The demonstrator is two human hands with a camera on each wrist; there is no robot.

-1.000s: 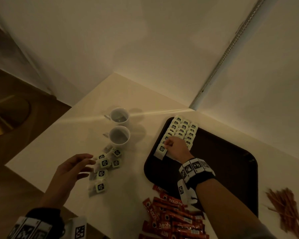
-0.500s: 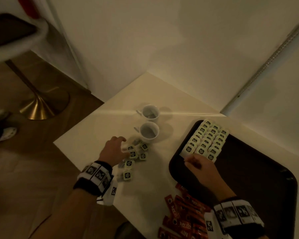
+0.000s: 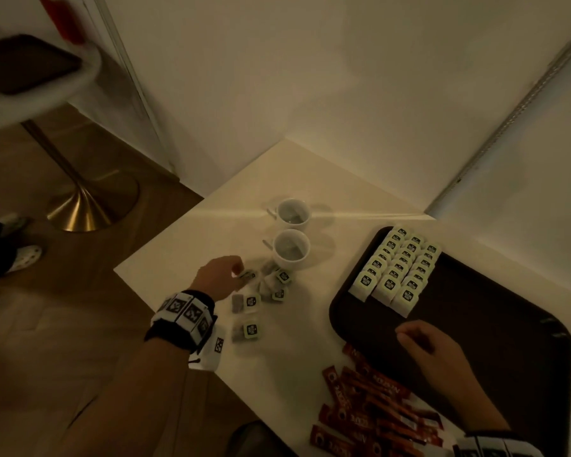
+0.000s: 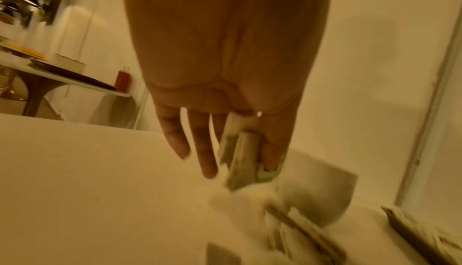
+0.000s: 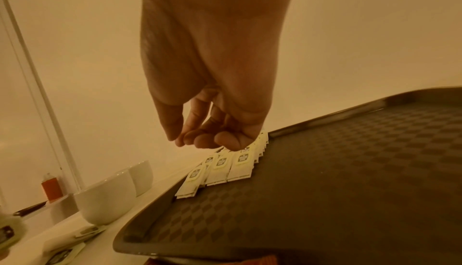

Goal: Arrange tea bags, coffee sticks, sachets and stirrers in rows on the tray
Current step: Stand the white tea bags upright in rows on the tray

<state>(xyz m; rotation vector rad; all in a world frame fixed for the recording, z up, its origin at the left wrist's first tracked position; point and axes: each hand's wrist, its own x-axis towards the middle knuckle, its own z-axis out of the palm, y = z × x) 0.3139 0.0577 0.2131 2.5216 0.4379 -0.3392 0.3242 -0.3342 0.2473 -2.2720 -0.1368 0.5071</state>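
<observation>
The left hand [image 3: 219, 277] pinches a tea bag [image 4: 241, 160] from the loose cluster [image 3: 261, 298] beside the cups [image 3: 290, 249]. The right hand [image 3: 432, 347] — loosely curled, holding nothing — hovers over the tray [image 3: 508, 324], whose far-left corner holds three rows of tea bags [image 3: 398, 268]; most of the tray floor is bare.

Two white cups [image 3: 291, 249], one just behind the other, upright near the far left of the desk [image 3: 185, 258]; each shows something dark inside, not identifiable. Pale desk, corner set against white walls [image 3: 310, 77]. At 9 o'clock, a brass trumpet-shaped pedestal base [image 3: 89, 206] on a wooden floor [image 3: 47, 324]. At 10 o'clock, a white stool seat [image 3: 37, 77] with a dark cushion, blurred. At 2 o'clock, a pale vertical pipe [image 3: 508, 117] running along the wall. A red bottle [image 5: 51, 189] on a ledge, left of the cups in the right wrist view.
</observation>
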